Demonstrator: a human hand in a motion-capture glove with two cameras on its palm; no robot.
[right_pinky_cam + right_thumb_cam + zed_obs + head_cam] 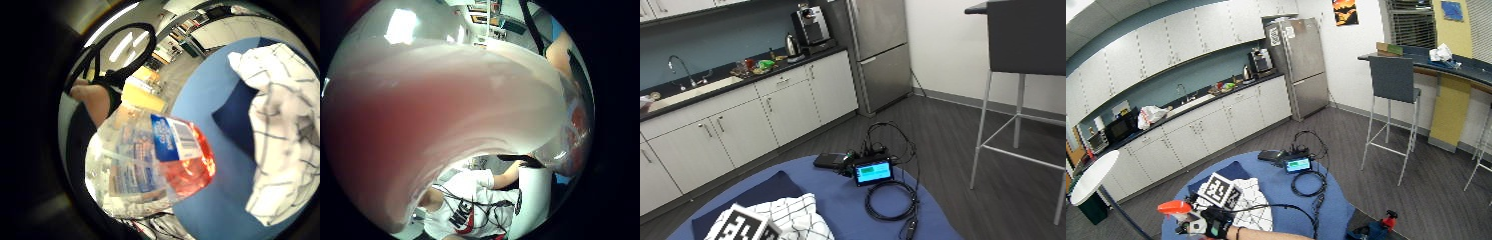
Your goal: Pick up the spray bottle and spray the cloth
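Note:
In the wide outside view my gloved right hand [1211, 225] grips the spray bottle [1174, 207] by its neck, over the near left edge of the round blue table [1279, 192]. The orange trigger head points left, away from the cloth. The white checked cloth [1249, 207] lies crumpled on a dark blue mat [1226, 171] just right of the hand. The little finger side palm view shows the clear bottle [165, 160] with a blue label and red liquid, and the cloth [285, 130] beyond it. The bottle's body [445, 110] fills the thumb side view.
A small device with a lit screen [873, 172], a black box [828, 160] and a coiled black cable [889, 200] sit on the table's far side. A tall stool [1023, 75] stands on the floor to the right. Kitchen cabinets [740, 130] line the far wall.

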